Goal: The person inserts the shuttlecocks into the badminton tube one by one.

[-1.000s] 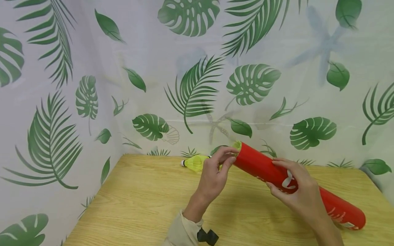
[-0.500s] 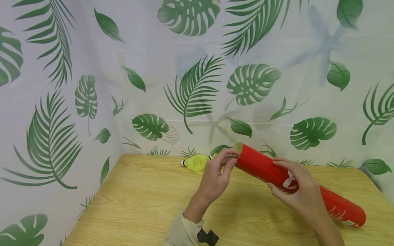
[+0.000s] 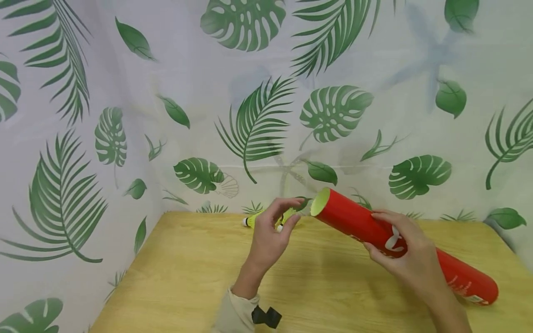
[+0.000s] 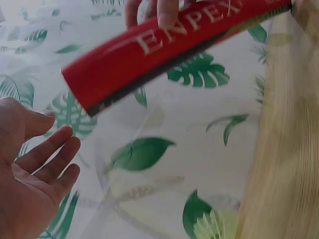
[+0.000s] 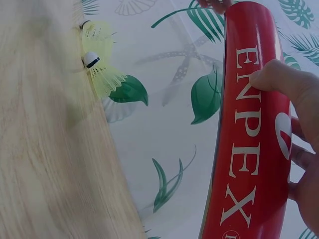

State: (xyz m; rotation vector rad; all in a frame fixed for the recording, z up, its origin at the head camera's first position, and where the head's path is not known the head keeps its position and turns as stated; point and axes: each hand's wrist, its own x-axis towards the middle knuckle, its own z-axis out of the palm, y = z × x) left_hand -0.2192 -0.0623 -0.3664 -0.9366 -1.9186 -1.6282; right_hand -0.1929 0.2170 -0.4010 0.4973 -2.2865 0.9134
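My right hand (image 3: pixel 412 259) grips a long red shuttlecock tube (image 3: pixel 354 217) about its middle, thumb on one side and fingers on the other. White letters reading ENPEX run along the tube in the right wrist view. Its open mouth (image 3: pixel 320 202) slants up to the left and shows a pale yellow-green inside. Just left of that mouth is my left hand (image 3: pixel 268 236), fingers and thumb apart and holding nothing in the left wrist view. Two yellow shuttlecocks lie behind the left hand by the wall: one shuttlecock (image 5: pixel 107 77) has a white cork with a dark band, the other (image 5: pixel 97 37) sits beyond it.
A wood-grain table (image 3: pixel 187 277) lies beneath both hands. White sheeting (image 3: pixel 354 51) printed with green leaves rises along its back and left edges. The tube's far end (image 3: pixel 485 291) reaches low over the table's right side.
My left hand has drawn back left from the tube's mouth, fingers coming off its rim. The mouth has turned more into view. The right hand keeps its grip, and the head view has shifted slightly.
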